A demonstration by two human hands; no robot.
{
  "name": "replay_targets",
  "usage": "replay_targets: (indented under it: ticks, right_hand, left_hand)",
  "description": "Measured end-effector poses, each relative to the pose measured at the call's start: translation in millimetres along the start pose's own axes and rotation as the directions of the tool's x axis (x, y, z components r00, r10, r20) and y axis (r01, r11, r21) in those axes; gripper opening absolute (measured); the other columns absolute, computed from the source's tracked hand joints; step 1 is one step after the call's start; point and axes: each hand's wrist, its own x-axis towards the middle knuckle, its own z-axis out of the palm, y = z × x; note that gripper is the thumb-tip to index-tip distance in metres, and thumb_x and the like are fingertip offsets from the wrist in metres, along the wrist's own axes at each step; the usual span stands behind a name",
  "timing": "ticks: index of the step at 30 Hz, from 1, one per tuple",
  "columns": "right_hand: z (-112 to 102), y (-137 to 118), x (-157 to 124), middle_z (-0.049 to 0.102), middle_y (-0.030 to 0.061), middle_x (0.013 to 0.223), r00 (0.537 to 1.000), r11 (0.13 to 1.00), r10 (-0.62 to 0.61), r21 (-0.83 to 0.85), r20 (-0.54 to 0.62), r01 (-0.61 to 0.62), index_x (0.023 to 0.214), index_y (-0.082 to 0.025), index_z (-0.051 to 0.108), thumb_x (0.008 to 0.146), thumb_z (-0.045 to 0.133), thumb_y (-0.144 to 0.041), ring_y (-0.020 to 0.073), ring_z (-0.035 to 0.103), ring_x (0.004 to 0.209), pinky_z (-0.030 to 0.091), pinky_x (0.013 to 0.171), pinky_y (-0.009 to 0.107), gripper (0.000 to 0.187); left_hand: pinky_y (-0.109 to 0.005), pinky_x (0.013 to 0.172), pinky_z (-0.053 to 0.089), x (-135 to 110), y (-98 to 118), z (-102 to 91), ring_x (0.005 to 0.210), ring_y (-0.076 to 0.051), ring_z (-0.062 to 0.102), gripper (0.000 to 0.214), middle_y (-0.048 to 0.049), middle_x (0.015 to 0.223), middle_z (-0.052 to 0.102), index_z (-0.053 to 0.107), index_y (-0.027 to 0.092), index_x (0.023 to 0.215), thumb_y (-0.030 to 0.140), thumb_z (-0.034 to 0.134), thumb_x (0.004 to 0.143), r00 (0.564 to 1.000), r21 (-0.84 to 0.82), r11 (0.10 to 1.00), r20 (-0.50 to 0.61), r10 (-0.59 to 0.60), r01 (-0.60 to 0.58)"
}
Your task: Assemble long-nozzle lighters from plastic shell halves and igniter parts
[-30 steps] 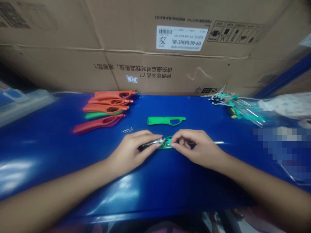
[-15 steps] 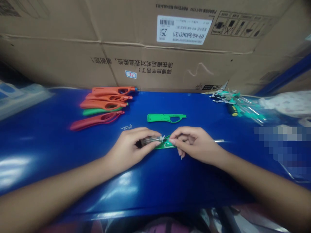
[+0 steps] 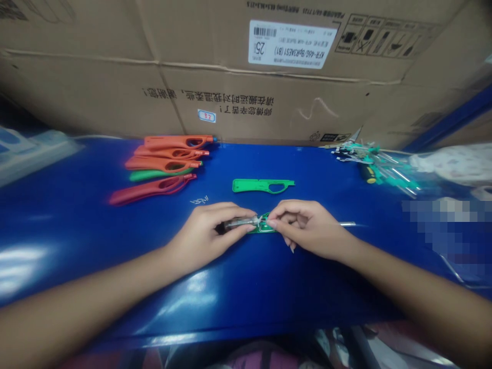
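My left hand is closed around a clear lighter gas tank, its pale valve end facing right. Below that end lies a green lighter half-shell, partly covered by both hands. Thumb and forefinger of my right hand pinch together beside the valve; what they hold is too small to make out. A thin metal tube sticks out to the right from behind my right hand. Farther back, another green half-shell lies flat with its trigger loop to the right.
Several orange and red lighter bodies lie stacked at the left, with small metal pins near them. Green parts with metal tubes and wires are heaped at the right. A large cardboard box stands along the back of the blue table.
The gas tank's valve end and the green half-shell beneath have shifted slightly between my hands. Both hands keep nearly the same place and grip.
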Motion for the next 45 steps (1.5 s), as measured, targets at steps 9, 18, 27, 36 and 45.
replay_targets:
  ticks: [9, 18, 27, 36, 45]
  right_hand:
    - [0.0, -0.7, -0.6, 0.058, -0.0034, 0.057, 1.0, 1.0, 0.003, -0.012, 0.014, -0.003, 0.091, -0.015, 0.066, 0.088, 0.068, -0.038, 0.0088, 0.057, 0.048, 0.051, 0.046, 0.021, 0.023]
    - [-0.8, -1.8, -1.2, 0.057, -0.0035, 0.057, 1.0, 1.0, 0.017, -0.013, 0.013, -0.016, 0.091, -0.015, 0.066, 0.087, 0.068, -0.042, 0.0092, 0.056, 0.049, 0.051, 0.046, 0.022, 0.027]
    - [-1.0, -1.4, -1.0, 0.055, -0.0041, 0.057, 1.0, 1.0, 0.015, 0.007, 0.023, -0.015, 0.09, -0.016, 0.064, 0.087, 0.068, -0.041, 0.0086, 0.055, 0.048, 0.049, 0.045, 0.021, 0.026]
    - [-1.0, -2.9, -1.6, 0.056, -0.0035, 0.059, 0.999, 1.0, 0.014, -0.012, 0.029, -0.014, 0.091, -0.016, 0.065, 0.088, 0.068, -0.041, 0.0088, 0.056, 0.049, 0.049, 0.045, 0.021, 0.025]
    - [-0.2, -2.9, -2.1, 0.056, -0.004, 0.057, 1.0, 0.999, 0.013, -0.037, 0.012, -0.013, 0.091, -0.016, 0.066, 0.088, 0.066, -0.04, 0.0088, 0.054, 0.046, 0.047, 0.044, 0.021, 0.025]
  left_hand:
    - [-0.022, 0.07, 0.056, 1.1, 0.8, 0.4, 0.077, -0.013, 0.071, 0.02, -0.0047, 0.096, 0.078, 0.076, 0.019, 0.108, 0.022, 0.073, 0.089, 1.0, 0.014, 1.0, 0.002, 0.022, -0.022]
    - [-0.022, 0.073, 0.057, 0.6, 0.6, 0.4, 0.075, -0.013, 0.07, 0.02, -0.0049, 0.096, 0.078, 0.076, 0.019, 0.109, 0.021, 0.072, 0.089, 0.999, 0.018, 0.999, -0.005, 0.041, -0.041]
    - [-0.023, 0.072, 0.059, -0.5, -0.9, 1.0, 0.076, -0.014, 0.072, 0.024, -0.0059, 0.097, 0.078, 0.076, 0.019, 0.111, 0.022, 0.073, 0.088, 0.999, 0.035, 0.999, -0.027, 0.037, -0.036]
    - [-0.022, 0.07, 0.058, -0.4, -0.4, 1.5, 0.074, -0.013, 0.071, 0.019, -0.0054, 0.095, 0.078, 0.077, 0.019, 0.107, 0.023, 0.072, 0.089, 0.999, 0.022, 0.999, -0.015, 0.042, -0.041]
    - [-0.021, 0.068, 0.057, 0.0, 0.5, 1.1, 0.072, -0.012, 0.071, 0.019, -0.0044, 0.094, 0.078, 0.077, 0.02, 0.107, 0.022, 0.072, 0.089, 0.999, 0.007, 0.999, -0.001, 0.037, -0.037]
